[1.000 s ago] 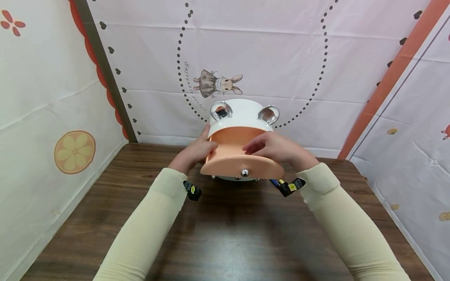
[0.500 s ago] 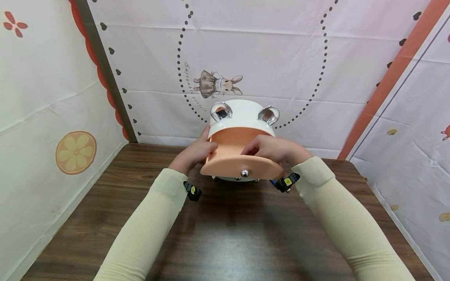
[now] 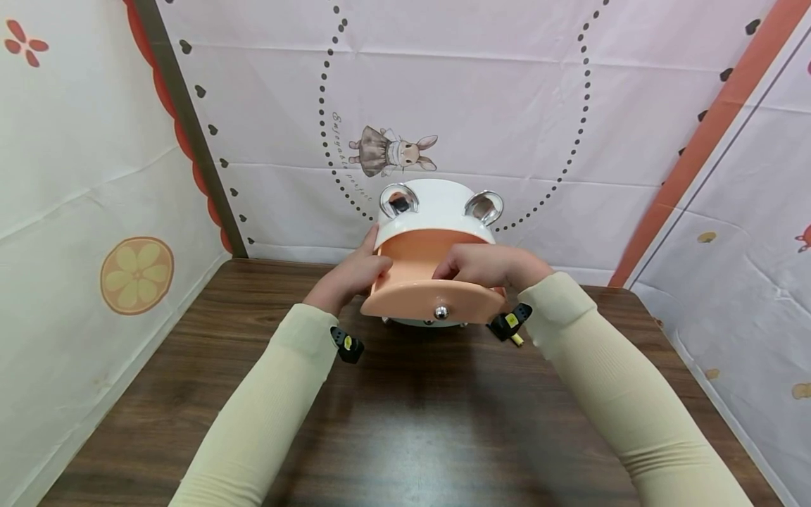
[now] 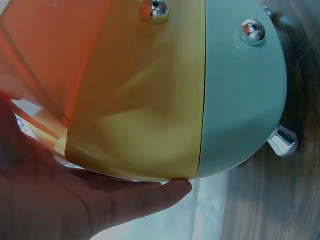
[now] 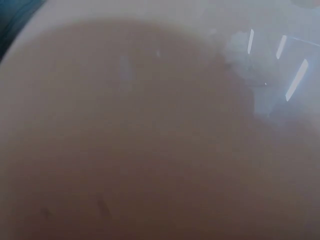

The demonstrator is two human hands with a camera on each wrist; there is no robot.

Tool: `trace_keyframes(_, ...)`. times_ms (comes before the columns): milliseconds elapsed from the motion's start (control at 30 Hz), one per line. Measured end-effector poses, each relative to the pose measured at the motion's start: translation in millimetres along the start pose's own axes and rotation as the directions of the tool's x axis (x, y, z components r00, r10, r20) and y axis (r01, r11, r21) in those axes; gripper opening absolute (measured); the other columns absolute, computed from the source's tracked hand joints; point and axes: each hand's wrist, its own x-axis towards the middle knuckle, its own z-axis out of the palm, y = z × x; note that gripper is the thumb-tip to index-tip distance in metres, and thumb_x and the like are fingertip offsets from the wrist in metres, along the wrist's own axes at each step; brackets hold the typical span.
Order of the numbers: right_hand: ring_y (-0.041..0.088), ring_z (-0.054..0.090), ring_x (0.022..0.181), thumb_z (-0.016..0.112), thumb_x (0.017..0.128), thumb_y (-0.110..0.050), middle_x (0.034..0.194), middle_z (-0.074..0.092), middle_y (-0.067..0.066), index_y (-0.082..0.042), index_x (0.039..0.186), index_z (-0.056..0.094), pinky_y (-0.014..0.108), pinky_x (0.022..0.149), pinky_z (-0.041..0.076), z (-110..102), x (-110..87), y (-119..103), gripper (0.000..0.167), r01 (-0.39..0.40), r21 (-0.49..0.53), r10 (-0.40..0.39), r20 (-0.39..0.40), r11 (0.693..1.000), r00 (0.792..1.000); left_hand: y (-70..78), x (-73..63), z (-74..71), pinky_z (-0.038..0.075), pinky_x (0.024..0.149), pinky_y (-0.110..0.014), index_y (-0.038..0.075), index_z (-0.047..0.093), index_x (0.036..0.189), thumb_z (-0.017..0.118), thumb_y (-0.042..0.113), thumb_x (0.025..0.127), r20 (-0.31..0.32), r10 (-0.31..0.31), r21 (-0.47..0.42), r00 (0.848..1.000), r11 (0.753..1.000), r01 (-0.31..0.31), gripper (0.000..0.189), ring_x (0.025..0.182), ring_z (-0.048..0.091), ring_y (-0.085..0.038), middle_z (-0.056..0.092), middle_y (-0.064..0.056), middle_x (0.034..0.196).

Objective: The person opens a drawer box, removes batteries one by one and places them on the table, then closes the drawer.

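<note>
A rounded drawer box [image 3: 434,204] with a white top and two silver ears stands at the back of the table. Its orange drawer [image 3: 405,303] is pulled out, a silver knob on its front. My left hand [image 3: 347,278] rests against the left side of the box, thumb at the drawer's edge. In the left wrist view one straight finger [image 4: 150,200] lies along the box's side, near the green lower drawer [image 4: 240,95]. My right hand [image 3: 491,266] reaches over the drawer's front into it, fingertips hidden. The drawer's glossy front [image 5: 150,125] fills the right wrist view.
The dark wooden table [image 3: 405,422] spreads out in front of the box. A patterned cloth [image 3: 481,113] hangs close behind, with more cloth at both sides. A small yellow piece [image 3: 517,339] shows below the right wrist camera.
My right hand has lowered its fingers deeper into the drawer, and its wrist has shifted slightly left. The left hand and the box have stayed in place.
</note>
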Motion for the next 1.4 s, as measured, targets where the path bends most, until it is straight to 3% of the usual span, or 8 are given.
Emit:
trace_keyframes(267, 0.007, 0.046, 0.053, 0.064, 0.089, -0.011, 0.064, 0.063, -0.006, -0.016, 0.08, 0.076, 0.022, 0.051, 0.038, 1, -0.2, 2, 0.015, -0.027, -0.033, 0.028, 0.007, 0.999, 1.0, -27.6, 31.2, -2.0, 0.038, 0.054, -0.03, 0.042, -0.018, 0.151, 0.045, 0.016, 0.089, -0.032, 0.021, -0.001, 0.999, 1.0, -0.021, 0.092, 0.053, 0.037, -0.014, 0.026, -0.017, 0.151)
trace_keyframes(400, 0.007, 0.045, 0.055, 0.064, 0.088, -0.01, 0.064, 0.061, -0.006, -0.015, 0.08, 0.075, 0.023, 0.053, 0.037, 1, 0.6, 1, 0.015, -0.029, -0.057, 0.029, 0.003, 0.998, 1.0, -26.4, 30.5, -2.8, 0.039, 0.055, -0.03, 0.043, -0.018, 0.15, 0.045, 0.017, 0.09, -0.03, 0.01, 0.001, 0.999, 1.0, -0.01, 0.092, 0.054, 0.038, -0.015, 0.029, -0.016, 0.15)
trace_keyframes(533, 0.009, 0.043, 0.058, 0.063, 0.088, -0.009, 0.064, 0.059, -0.007, -0.017, 0.079, 0.074, 0.024, 0.055, 0.037, 0, -1.2, -2, 0.016, -0.032, -0.111, 0.029, -0.025, 0.993, 0.999, -25.1, 31.8, -3.3, 0.039, 0.055, -0.033, 0.045, -0.018, 0.149, 0.045, 0.018, 0.09, -0.023, 0.002, -0.007, 1.0, 1.0, -0.002, 0.091, 0.053, 0.039, -0.015, 0.041, -0.018, 0.14)
trace_keyframes(733, 0.012, 0.052, 0.07, 0.061, 0.084, -0.004, 0.074, 0.066, -0.007, -0.02, 0.084, 0.074, 0.027, 0.064, 0.044, -2, -4.2, -6, 0.021, -0.055, -0.196, 0.036, -0.099, 0.979, 0.994, -26.3, 33.7, -4.1, 0.041, 0.055, -0.034, 0.044, -0.018, 0.15, 0.045, 0.016, 0.09, -0.026, 0.006, -0.015, 1.0, 1.0, -0.006, 0.092, 0.053, 0.039, -0.015, 0.039, -0.018, 0.141)
trace_keyframes(967, 0.014, 0.059, 0.076, 0.06, 0.086, -0.007, 0.083, 0.069, -0.004, -0.019, 0.092, 0.073, 0.031, 0.071, 0.05, -1, -10.1, -3, 0.019, -0.041, -0.205, 0.017, -0.12, 0.978, 0.993, -29.4, 34.3, -2.3, 0.04, 0.053, -0.029, 0.042, -0.017, 0.151, 0.045, 0.016, 0.089, -0.044, 0.023, -0.009, 0.999, 1.0, -0.023, 0.092, 0.056, 0.04, -0.015, 0.031, -0.016, 0.147)
trace_keyframes(1233, 0.013, 0.061, 0.077, 0.06, 0.086, -0.005, 0.085, 0.069, -0.003, -0.017, 0.091, 0.072, 0.031, 0.073, 0.051, 1, -15.7, 4, 0.018, 0.003, -0.217, -0.04, -0.168, 0.976, 0.985, -29.3, 35.6, -2.3, 0.04, 0.053, -0.029, 0.043, -0.017, 0.151, 0.046, 0.018, 0.09, -0.038, -0.002, -0.014, 0.999, 1.0, 0.001, 0.091, 0.056, 0.041, -0.016, 0.038, -0.017, 0.141)
trace_keyframes(1400, 0.012, 0.065, 0.082, 0.065, 0.085, -0.006, 0.089, 0.071, -0.001, -0.014, 0.094, 0.071, 0.031, 0.077, 0.053, 0, -22.0, 8, 0.014, 0.001, -0.168, -0.036, -0.209, 0.986, 0.977, -29.0, 37.3, -2.8, 0.041, 0.054, -0.03, 0.042, -0.019, 0.151, 0.046, 0.017, 0.091, -0.027, -0.009, -0.022, 1.0, 1.0, 0.008, 0.091, 0.057, 0.043, -0.017, 0.036, -0.017, 0.144)
